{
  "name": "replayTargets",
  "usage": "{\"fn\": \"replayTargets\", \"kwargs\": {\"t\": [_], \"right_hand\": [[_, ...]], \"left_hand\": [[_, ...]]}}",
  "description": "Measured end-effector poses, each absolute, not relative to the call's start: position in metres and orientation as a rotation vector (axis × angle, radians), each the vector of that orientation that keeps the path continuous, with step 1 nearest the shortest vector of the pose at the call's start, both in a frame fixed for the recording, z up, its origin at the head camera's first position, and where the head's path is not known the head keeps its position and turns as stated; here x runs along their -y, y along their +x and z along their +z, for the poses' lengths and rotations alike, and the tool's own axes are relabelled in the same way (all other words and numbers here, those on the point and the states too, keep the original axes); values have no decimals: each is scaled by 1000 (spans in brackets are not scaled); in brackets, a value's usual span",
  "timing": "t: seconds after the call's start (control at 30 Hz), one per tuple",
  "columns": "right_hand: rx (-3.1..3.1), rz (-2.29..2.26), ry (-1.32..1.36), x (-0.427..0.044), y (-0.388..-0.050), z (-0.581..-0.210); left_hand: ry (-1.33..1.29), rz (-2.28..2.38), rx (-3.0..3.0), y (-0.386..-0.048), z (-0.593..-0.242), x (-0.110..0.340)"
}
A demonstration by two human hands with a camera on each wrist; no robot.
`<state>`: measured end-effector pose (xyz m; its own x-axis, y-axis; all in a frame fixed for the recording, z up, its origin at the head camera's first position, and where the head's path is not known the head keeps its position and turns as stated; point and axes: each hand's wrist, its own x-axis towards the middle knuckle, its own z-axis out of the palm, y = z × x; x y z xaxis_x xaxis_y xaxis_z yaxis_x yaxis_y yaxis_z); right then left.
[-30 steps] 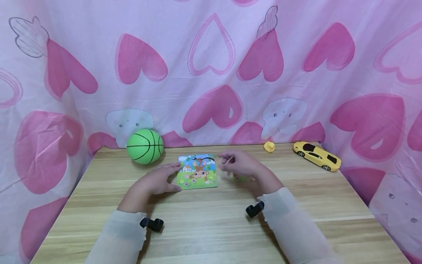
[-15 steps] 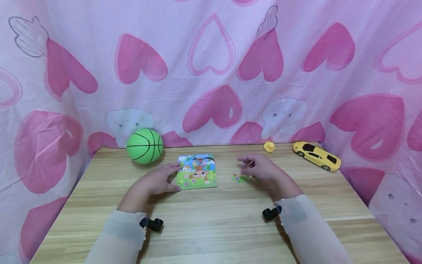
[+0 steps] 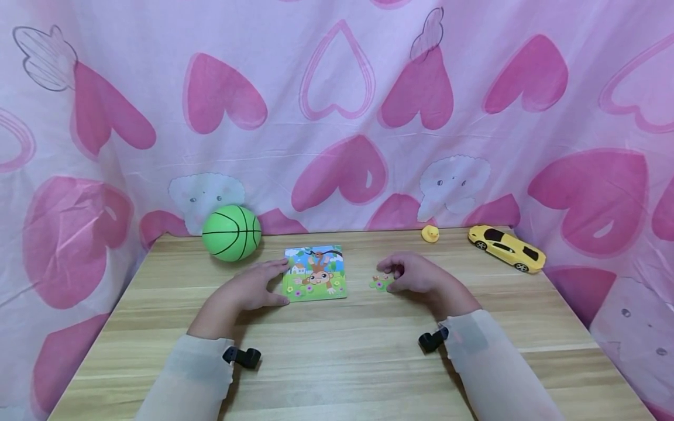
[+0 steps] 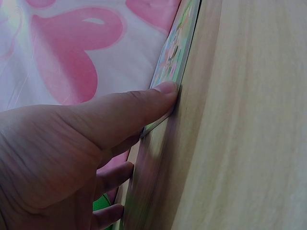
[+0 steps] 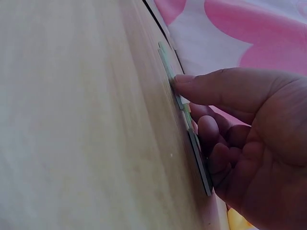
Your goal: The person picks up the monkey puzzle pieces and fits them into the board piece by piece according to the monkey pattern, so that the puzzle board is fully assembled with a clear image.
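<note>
A square jigsaw puzzle board (image 3: pixel 316 275) with a monkey picture lies flat on the wooden table. My left hand (image 3: pixel 258 286) rests at its left side; the straight thumb (image 4: pixel 165 89) presses the near corner and the other fingers reach along the left edge. To the right of the board lie loose puzzle pieces (image 3: pixel 380 283), green with flowers. Over them my right hand (image 3: pixel 416 273) has curled fingers. Its thumb (image 5: pixel 184 81) touches the near edge of a puzzle piece (image 5: pixel 166 62), with the index finger curled on the far side. Another piece (image 5: pixel 199 163) lies under the hand, partly hidden.
A green ball (image 3: pixel 231 233) stands at the table's back left. Towards the back right are a small yellow duck (image 3: pixel 430 234) and a yellow toy car (image 3: pixel 506 249). A pink heart-patterned curtain (image 3: pixel 337 117) hangs behind the table (image 3: pixel 326 362).
My right hand has drawn away from the board's right edge, moving right, then lowered onto the loose puzzle pieces. My left hand and the board have stayed put.
</note>
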<state>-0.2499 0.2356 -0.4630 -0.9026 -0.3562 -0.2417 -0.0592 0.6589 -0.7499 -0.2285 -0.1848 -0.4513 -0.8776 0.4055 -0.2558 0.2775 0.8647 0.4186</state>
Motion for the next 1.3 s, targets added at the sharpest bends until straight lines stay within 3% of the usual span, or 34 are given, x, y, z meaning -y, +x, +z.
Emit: {"fn": "replayTargets", "kwargs": {"t": [0.8, 1.3], "right_hand": [[-2559, -1092, -234, -226, -244, -457], [-2479, -1138, -475, -172, -239, -443]], "left_hand": [[511, 523, -2707, -227, -449, 184], [531, 528, -2717, -227, -448, 184]]}}
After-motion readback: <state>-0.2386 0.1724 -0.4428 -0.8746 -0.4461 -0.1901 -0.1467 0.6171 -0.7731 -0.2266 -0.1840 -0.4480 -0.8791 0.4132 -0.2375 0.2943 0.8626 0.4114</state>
